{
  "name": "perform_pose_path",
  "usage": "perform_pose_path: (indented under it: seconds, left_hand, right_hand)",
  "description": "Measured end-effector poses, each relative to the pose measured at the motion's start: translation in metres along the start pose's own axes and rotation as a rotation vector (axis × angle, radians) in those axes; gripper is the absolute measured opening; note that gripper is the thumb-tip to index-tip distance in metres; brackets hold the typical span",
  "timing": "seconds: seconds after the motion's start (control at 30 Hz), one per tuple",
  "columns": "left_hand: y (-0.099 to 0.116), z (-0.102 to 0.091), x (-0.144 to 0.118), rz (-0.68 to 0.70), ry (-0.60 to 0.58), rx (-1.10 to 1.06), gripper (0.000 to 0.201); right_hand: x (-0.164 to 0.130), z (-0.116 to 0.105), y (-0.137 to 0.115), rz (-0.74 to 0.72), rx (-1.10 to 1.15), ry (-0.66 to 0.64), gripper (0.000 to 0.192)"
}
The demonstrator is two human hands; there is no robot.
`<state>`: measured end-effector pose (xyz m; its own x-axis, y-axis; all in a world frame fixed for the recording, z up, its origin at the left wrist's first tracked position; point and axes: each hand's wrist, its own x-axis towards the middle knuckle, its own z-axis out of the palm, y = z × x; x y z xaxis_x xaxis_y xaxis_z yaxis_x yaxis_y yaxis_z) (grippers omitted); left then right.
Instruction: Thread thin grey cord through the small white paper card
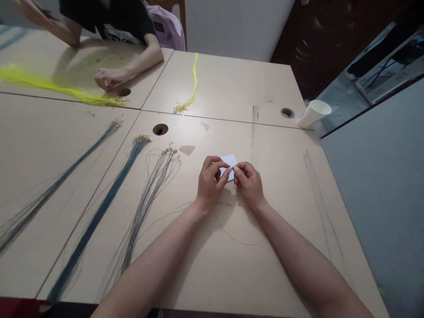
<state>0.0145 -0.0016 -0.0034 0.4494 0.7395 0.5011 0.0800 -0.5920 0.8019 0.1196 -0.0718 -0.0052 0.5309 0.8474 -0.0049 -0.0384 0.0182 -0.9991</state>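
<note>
My left hand [209,182] and my right hand [248,182] meet over the table, both closed in a pinch. Thumb and fingertips come together at a tiny piece, too small to name. Beneath them lies a small white card [229,160], partly covered by the fingers. A thin grey cord [228,233] curves over the tabletop between my forearms; whether it runs up to my fingers I cannot tell. Left of my left hand is a loose bundle of grey cords [149,194] with gold-coloured metal ends.
Farther left lie a blue-green cord bundle [109,198] and a dark cord bundle [69,174]. Yellow cords [195,84] lie at the back. A clear ruler [255,126], a white cup [314,114] and a few cords [319,190] are rightward. Across the table sits a person [112,26].
</note>
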Motion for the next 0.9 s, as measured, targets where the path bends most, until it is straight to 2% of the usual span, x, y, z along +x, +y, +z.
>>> perform_pose_path:
  seconds: [0.6,0.9]
  left_hand:
    - [-0.0035,-0.0003,-0.0012,0.114,-0.022,0.103,0.003]
    - [-0.0030,-0.0004,-0.0022,0.106,-0.053,0.131,0.003]
  right_hand:
    - [-0.0007,-0.0002,0.0015,-0.004,0.016,0.000,0.015]
    - [-0.0013,-0.0006,0.0020,-0.011,-0.004,0.004,0.015]
